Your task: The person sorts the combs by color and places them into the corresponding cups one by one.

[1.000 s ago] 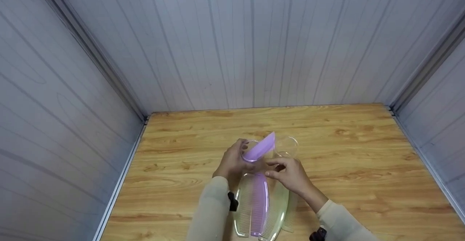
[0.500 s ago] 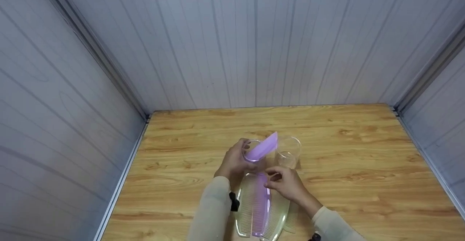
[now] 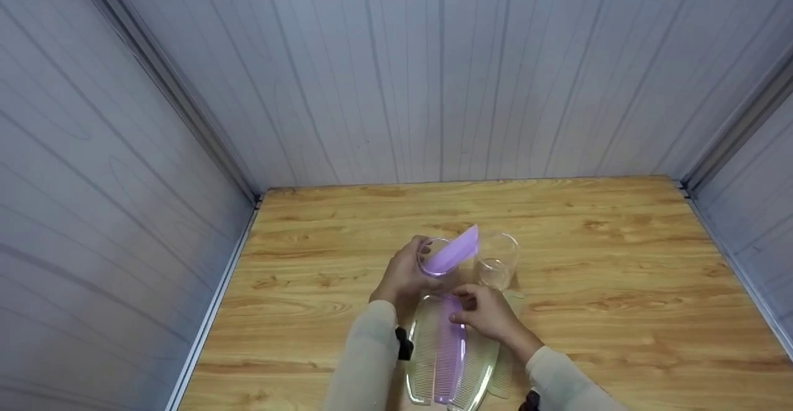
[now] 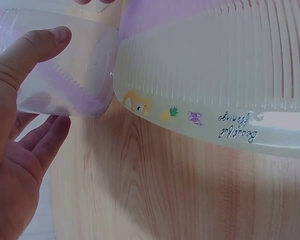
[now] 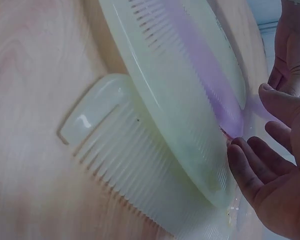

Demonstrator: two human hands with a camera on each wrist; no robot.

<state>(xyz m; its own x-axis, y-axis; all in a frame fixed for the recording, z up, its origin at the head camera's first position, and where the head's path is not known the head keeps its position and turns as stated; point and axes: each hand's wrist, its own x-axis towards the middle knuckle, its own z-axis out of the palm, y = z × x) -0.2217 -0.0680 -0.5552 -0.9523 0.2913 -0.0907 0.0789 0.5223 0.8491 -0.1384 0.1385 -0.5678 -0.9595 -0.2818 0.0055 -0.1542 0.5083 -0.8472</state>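
My left hand (image 3: 403, 276) grips a clear plastic cup (image 4: 92, 47), thumb on one side and fingers on the other. A purple comb (image 3: 457, 250) leans inside that cup, its end sticking out past the rim to the right. Just in front lie a pale green comb (image 3: 421, 355), a second purple comb (image 3: 445, 367) and another pale green comb (image 3: 480, 367), side by side. My right hand (image 3: 489, 317) hovers at the far end of the second purple comb, thumb and fingers apart. In the right wrist view its fingertips (image 5: 236, 150) are right by that comb's tip.
A second clear cup (image 3: 495, 265) stands right of the held one. Another pale green comb (image 5: 135, 165) lies partly under the right-hand green comb. Panelled walls (image 3: 433, 76) enclose the wooden tabletop (image 3: 619, 312) at the back and sides.
My right hand has drawn back toward me, away from the second cup, to the purple comb's far end. My left hand keeps its hold on the cup. The view has shifted slightly.
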